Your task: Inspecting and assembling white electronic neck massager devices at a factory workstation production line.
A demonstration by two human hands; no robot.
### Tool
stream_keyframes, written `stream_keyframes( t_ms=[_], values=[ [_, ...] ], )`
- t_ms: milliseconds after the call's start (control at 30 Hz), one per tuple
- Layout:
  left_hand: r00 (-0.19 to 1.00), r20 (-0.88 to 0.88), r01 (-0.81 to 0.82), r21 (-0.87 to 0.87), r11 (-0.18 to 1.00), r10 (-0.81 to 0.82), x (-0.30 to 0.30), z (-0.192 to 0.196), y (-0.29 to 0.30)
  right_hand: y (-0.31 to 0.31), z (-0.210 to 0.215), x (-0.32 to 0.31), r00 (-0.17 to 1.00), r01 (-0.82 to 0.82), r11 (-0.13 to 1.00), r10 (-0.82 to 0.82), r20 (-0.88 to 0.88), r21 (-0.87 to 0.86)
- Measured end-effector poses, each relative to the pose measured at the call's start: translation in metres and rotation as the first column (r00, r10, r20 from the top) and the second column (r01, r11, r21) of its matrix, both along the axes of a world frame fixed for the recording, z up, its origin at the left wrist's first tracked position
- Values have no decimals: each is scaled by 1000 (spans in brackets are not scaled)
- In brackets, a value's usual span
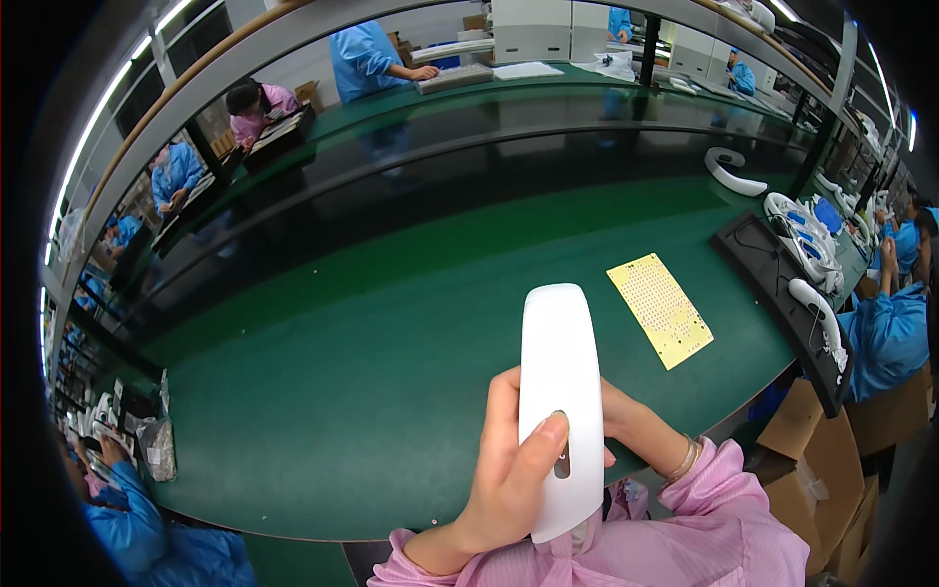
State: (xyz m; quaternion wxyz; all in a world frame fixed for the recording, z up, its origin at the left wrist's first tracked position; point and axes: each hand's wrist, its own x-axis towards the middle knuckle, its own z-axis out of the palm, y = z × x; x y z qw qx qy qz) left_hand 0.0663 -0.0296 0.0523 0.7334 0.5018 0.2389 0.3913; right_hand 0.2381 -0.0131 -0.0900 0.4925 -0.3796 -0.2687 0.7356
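A long white plastic handheld device [560,362] with a rounded top and a small grey oval button panel stands nearly upright before me, above the bench's near edge. My left hand [514,470] wraps around its left side, its thumb pressed on the button panel. Behind the device's right side is my right hand [618,411], mostly hidden; a fingertip shows at the device's edge, and the hand appears to grip it from behind. Farther right, a yellow sheet with rows of small dark marks [661,310] lies flat on the green bench [323,391].
At the right edge, a black tray [773,284] holds white curved parts and cables. Beyond it lies a white hooked part [734,174]. An open cardboard box [812,470] stands below right. A clear bag of small parts [156,448] sits far left. Several co-workers surround the bench.
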Motion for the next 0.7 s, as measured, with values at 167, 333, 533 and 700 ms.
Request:
stream_keyframes(
  t_ms=[167,333,533,700],
  values=[
    [1000,0,-7,15,1000,7,1,-2,-1,-1,4,-1,1000,6,1000,-6,-4,-5],
    [1000,-14,11,-4,1000,-11,-2,-1,-1,0,-1,-1,1000,11,1000,-11,-17,13],
    [1000,1,6,5,1000,-6,-3,-3,-2,3,-9,-1,998,30,999,-31,55,14],
    [1000,19,2,-4,1000,-2,-5,-9,-2,-3,22,-9,995,93,996,-93,31,14]
  ],
)
